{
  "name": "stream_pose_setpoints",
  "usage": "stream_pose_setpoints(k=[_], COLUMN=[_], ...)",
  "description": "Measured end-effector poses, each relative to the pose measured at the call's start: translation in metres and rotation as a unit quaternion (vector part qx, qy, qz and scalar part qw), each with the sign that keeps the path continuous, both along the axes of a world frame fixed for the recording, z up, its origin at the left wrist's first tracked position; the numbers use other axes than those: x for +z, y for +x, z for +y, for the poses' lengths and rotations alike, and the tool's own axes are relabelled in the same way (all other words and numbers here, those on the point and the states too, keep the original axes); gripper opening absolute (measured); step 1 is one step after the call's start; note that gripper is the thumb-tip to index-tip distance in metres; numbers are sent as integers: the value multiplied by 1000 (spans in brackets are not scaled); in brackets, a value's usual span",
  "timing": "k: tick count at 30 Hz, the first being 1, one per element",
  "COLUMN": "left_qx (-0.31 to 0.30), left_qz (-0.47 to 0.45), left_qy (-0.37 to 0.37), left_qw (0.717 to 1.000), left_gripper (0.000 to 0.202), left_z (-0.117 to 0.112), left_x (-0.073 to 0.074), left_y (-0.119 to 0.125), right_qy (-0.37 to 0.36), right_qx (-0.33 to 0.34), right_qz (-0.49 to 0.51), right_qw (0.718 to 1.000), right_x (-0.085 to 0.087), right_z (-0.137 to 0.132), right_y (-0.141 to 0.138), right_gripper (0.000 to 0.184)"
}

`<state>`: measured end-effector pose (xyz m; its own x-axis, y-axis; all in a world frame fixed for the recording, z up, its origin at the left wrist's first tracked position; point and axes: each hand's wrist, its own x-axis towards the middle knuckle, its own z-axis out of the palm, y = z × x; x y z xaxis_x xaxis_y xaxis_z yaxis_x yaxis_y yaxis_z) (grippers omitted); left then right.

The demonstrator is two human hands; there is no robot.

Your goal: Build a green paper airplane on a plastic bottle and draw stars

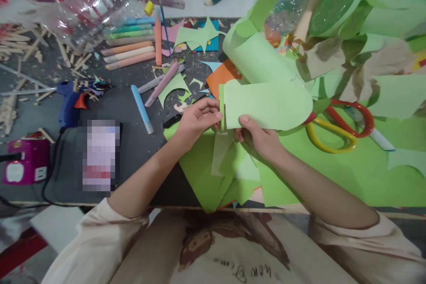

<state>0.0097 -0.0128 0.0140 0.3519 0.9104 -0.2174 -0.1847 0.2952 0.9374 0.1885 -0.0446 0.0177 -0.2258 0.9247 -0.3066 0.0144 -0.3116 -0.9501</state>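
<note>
My right hand (261, 135) pinches a light green paper piece (268, 104) with one rounded end, thumb on top and fingers beneath. At its straight edge, my left hand (201, 120) grips a narrow darker green paper strip (222, 105) between thumb and fingers. The strip stands upright right beside that edge; whether the two touch I cannot tell. Just beyond lies a light green paper tube (262, 55) with leaf-shaped pieces at its far end. Under my hands are green paper sheets (206, 168) and loose offcuts.
Scissors (333, 135) with red and yellow handles lie at right. Several chalk-like coloured sticks (129, 49), a blue glue gun (68, 104), a phone (100, 157) and a purple box (28, 159) with a cord occupy the left. Plastic bottles (100, 0) and wood scraps (20, 44) lie farther back.
</note>
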Motion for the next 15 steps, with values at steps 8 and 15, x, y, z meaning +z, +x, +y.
stream_pose_setpoints(k=[8, 15], left_qx=[-10, 12], left_qz=[-4, -2], left_qy=[1, -5], left_qw=[1000, 1000], left_gripper=[38, 45], left_z=[0, 0], left_x=[-1, 0], left_y=[0, 2], right_qy=[-23, -17], right_qx=[-24, -17], right_qz=[-15, -8], right_qw=[999, 1000], right_x=[2, -2], right_z=[-1, -2], right_y=[-2, -1], right_gripper=[64, 63])
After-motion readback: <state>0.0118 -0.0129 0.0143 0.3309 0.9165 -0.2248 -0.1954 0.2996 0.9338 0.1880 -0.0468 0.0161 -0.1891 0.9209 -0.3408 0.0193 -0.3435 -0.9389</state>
